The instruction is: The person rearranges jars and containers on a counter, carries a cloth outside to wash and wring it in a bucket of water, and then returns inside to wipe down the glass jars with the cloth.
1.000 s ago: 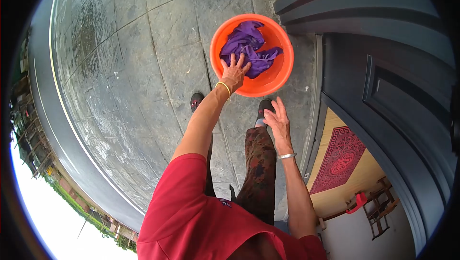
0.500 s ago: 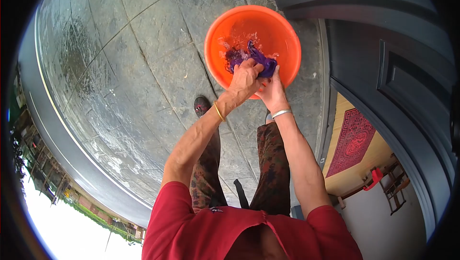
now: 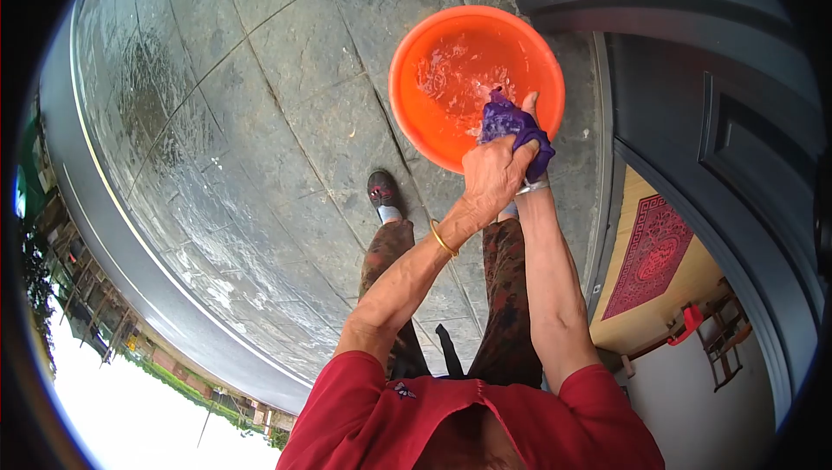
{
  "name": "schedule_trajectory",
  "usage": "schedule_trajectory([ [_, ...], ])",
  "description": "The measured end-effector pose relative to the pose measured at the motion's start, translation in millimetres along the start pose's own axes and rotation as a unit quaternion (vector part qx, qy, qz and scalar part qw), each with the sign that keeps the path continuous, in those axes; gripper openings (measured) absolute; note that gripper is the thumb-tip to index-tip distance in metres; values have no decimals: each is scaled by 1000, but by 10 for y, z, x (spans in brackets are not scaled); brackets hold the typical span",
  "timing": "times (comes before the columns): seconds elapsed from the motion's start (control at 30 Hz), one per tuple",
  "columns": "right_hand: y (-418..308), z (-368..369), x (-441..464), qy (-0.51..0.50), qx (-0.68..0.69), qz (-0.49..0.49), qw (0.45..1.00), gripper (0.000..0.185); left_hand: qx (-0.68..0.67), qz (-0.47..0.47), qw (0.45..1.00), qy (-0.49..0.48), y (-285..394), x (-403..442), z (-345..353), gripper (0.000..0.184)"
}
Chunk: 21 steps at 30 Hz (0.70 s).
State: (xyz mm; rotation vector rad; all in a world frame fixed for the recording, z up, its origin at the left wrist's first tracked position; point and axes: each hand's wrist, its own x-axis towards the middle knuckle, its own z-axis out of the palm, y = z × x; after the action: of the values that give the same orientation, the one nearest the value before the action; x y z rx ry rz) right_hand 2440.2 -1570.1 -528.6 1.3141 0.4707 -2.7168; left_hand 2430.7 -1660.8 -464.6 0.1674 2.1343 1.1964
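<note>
A wet purple cloth [image 3: 506, 119] is bunched between my hands over the near right rim of an orange basin [image 3: 400, 110]. My left hand [image 3: 497, 174], with a gold bracelet above it, is closed on the cloth's near end. The cloth covers much of my right hand [image 3: 530, 109] and reaches back towards its wrist, where a silver bracelet [image 3: 532, 186] sits. One digit of that hand sticks out past the cloth; its other fingers are largely hidden. Water [image 3: 451, 76] splashes and ripples inside the basin.
Grey stone paving [image 3: 286, 123] surrounds the basin, wet at the left. A dark door [image 3: 745, 132] stands on the right, beside a doorway with a red patterned mat [image 3: 650, 253]. My shoe [image 3: 382, 188] is just left of the basin. A road [image 3: 113, 245] runs along the far left.
Both hands have drawn the purple cloth out of the water towards me, up to the basin's near rim. It now lies further back over my right hand. The view has shifted slightly.
</note>
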Motion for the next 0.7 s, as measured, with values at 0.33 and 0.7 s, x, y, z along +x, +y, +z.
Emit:
schedule_trajectory([
  [0.33, -6, 11, -30, 109, -149, -62, 981, 33, 229, -62, 963, 127, -934, 1133, 55, 46],
  [0.7, -34, -437, 1, 150, -245, -42, 957, 89, 291, -1, 952, 95, -1224, 1054, -75, 56],
])
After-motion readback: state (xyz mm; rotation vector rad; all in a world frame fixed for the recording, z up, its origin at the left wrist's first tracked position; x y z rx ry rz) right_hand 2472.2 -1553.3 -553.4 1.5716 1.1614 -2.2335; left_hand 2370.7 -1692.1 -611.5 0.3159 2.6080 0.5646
